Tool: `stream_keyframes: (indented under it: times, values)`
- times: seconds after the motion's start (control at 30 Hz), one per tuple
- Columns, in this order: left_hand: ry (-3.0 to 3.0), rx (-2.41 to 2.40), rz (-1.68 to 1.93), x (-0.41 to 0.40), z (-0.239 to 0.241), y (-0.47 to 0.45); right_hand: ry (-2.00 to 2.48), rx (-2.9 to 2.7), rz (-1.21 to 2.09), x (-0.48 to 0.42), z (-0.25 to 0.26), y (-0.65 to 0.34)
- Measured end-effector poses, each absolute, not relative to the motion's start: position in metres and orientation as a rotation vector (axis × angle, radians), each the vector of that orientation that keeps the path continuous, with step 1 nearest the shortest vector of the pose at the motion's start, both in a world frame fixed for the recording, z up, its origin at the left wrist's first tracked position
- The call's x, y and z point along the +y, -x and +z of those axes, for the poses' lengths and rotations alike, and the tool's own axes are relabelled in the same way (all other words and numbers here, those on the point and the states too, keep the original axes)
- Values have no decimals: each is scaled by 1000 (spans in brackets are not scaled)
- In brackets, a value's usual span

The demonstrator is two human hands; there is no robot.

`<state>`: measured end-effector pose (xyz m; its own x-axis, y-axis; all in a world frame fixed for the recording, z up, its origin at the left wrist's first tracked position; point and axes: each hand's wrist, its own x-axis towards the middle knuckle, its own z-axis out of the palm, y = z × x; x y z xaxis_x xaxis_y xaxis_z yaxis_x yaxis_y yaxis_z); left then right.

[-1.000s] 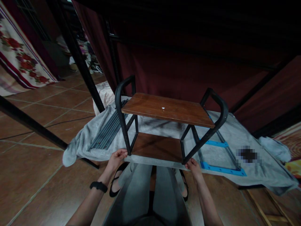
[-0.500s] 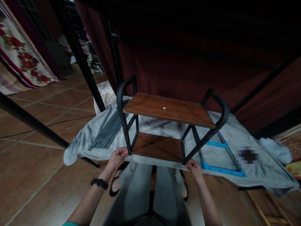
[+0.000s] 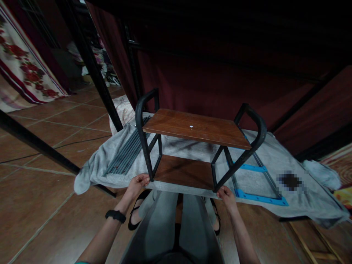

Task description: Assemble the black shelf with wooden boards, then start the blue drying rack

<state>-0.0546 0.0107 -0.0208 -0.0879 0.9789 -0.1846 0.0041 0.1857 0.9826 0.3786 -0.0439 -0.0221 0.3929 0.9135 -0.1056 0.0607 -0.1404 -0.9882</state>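
Note:
A small two-tier shelf point(image 3: 195, 128) with brown wood-look boards and black tubular side frames stands on the cloth-covered table. My left hand point(image 3: 139, 182) has its fingers closed at the foot of the left frame. At the foot of the right frame, my right hand point(image 3: 226, 193) pinches the front corner in the same way. The fingertips of both hands are partly hidden. Left of the shelf lies a row of grey metal rods point(image 3: 126, 154). To its right, partly behind the frame, rests a rack of grey tubes with blue connectors point(image 3: 261, 200).
A grey cloth point(image 3: 90, 167) covers the table. Black metal posts point(image 3: 95, 69) rise at the left, and a dark red curtain point(image 3: 192, 88) hangs behind. A dark blurred object point(image 3: 291, 181) lies at the right. A wooden frame point(image 3: 316, 245) is on the floor, lower right.
The view has shifted very slightly. Both hands and the shelf keep their places.

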Motion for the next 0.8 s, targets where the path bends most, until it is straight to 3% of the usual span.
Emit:
stream_keyframes:
  times: [0.8]
  values:
    - [-1377, 1487, 1042, 8, -33, 50, 1528, -967, 939, -43, -39, -388]
